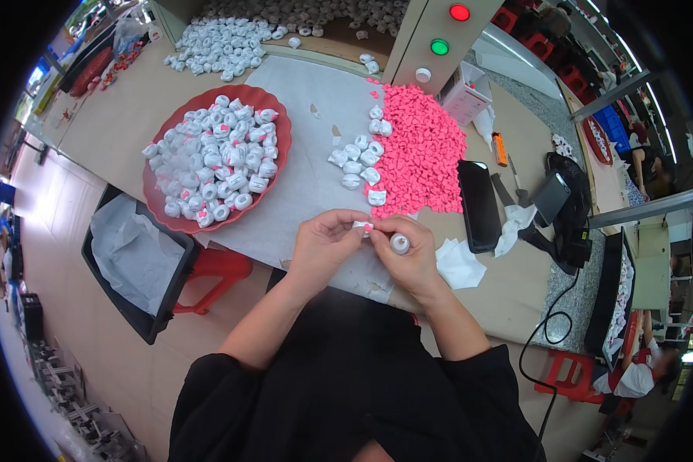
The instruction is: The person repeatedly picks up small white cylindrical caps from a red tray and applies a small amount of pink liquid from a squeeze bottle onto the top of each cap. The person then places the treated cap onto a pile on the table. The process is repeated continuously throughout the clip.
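In front of my body, both hands meet at the near edge of the work sheet. My left hand (322, 248) is closed, pinching a small white moulded piece (359, 225). A bit of pink shows on that piece where the fingertips of my right hand (414, 266) touch it. Curled in my right hand's fingers is a small white bottle (400, 243) with its round end up. Just beyond lie a pile of small pink pieces (423, 146) and several loose white pieces (354, 162). To the left, a red scalloped bowl (281, 115) holds many white pieces, some with pink parts.
A black phone (479, 206), a crumpled white tissue (460, 264), an orange cutter (500, 149) and a black bag (574, 189) lie right. A lined black crate (162, 308) rests beside a red stool (219, 277). More white pieces (227, 46) fill the cabinet opening.
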